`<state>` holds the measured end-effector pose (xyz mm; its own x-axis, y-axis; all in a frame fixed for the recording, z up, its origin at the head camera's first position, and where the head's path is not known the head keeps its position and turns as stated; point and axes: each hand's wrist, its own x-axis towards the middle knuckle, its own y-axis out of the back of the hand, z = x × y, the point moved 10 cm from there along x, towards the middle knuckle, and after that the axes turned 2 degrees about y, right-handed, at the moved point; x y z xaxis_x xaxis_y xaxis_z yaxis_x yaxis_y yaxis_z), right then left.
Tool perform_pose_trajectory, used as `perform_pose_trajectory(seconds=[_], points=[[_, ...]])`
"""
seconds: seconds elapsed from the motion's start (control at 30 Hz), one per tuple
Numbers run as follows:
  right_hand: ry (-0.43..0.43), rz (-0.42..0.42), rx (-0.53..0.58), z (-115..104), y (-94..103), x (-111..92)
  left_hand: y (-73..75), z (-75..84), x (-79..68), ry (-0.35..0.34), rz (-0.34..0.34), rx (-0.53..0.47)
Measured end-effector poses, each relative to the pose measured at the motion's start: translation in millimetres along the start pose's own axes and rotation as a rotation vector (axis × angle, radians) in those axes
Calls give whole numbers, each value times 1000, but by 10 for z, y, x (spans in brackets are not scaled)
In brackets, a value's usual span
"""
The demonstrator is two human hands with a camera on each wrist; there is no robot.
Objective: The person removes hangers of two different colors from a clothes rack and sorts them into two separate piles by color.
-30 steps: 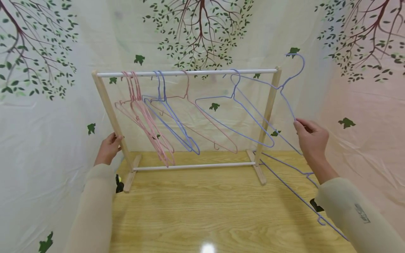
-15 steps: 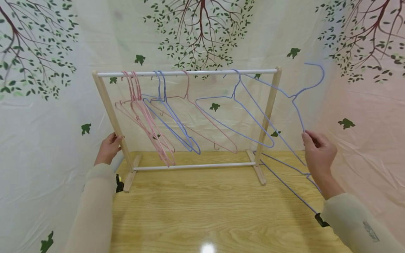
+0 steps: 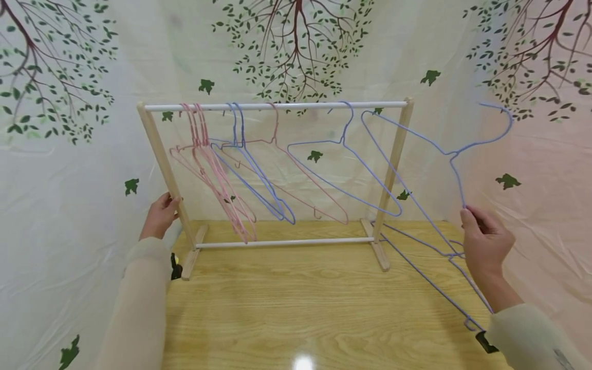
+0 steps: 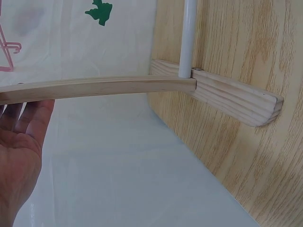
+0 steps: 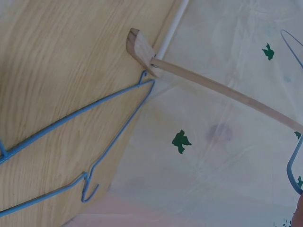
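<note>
My left hand (image 3: 159, 216) grips the left wooden post (image 4: 104, 89) of a small clothes rack partway up, with fingers behind the wood. Out to the right, my right hand (image 3: 487, 252) pinches a blue wire hanger (image 3: 455, 153) by one shoulder. Its hook points up and its far end overlaps the right post (image 3: 396, 149) in the head view. On the rack's white top bar (image 3: 305, 106) hang several pink hangers (image 3: 203, 146) bunched at left, two blue hangers (image 3: 239, 146), one pink hanger (image 3: 274, 141) and one blue hanger (image 3: 343, 141).
Blue hangers (image 3: 455, 255) lie on the wood-grain table (image 3: 277, 308) below my right hand. The rack's wooden feet (image 3: 380, 255) stand on the table, joined by a low white bar (image 3: 287, 242). A leaf-printed curtain (image 3: 546, 216) surrounds the back and sides.
My right hand has moved right and down with the blue hanger, drawing its far end away from the top bar. My left hand stays on the post.
</note>
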<state>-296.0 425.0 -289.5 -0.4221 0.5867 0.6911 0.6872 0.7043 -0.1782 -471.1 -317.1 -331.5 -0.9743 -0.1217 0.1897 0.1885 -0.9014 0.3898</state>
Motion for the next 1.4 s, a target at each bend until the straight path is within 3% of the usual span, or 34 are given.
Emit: perform_pose_trajectory(seconds=[0.2, 0.43, 0.53, 0.7, 0.8, 0.97, 1.07, 1.13, 1.2, 1.3, 1.4], points=[[40, 32, 73, -28, 126, -74, -6, 6, 39, 7, -7, 7], [105, 94, 136, -238, 246, -165, -10, 13, 66, -2, -23, 9], [99, 118, 227, -303, 301, -193, -7, 13, 65, -8, -25, 10], [82, 167, 392, -195, 486, -172, -8, 8, 74, -7, -26, 0], [80, 201, 394, -107, 625, -129, -9, 9, 79, -6, -26, -6], [80, 239, 331, -58, 802, -73, -4, 10, 81, -8, -26, -8], [93, 239, 224, -57, 864, -57, 3, 6, 80, -6, -20, -11], [70, 253, 240, -8, 904, -53, 7, 6, 79, -5, -16, -15], [91, 248, 161, -5, 932, -50, 9, -4, 78, 1, -12, -20], [79, 254, 125, 61, 980, -40, 6, -4, 63, 4, -11, -25], [52, 244, -13, 125, 1023, -28, 6, -2, 47, 0, -11, -29]])
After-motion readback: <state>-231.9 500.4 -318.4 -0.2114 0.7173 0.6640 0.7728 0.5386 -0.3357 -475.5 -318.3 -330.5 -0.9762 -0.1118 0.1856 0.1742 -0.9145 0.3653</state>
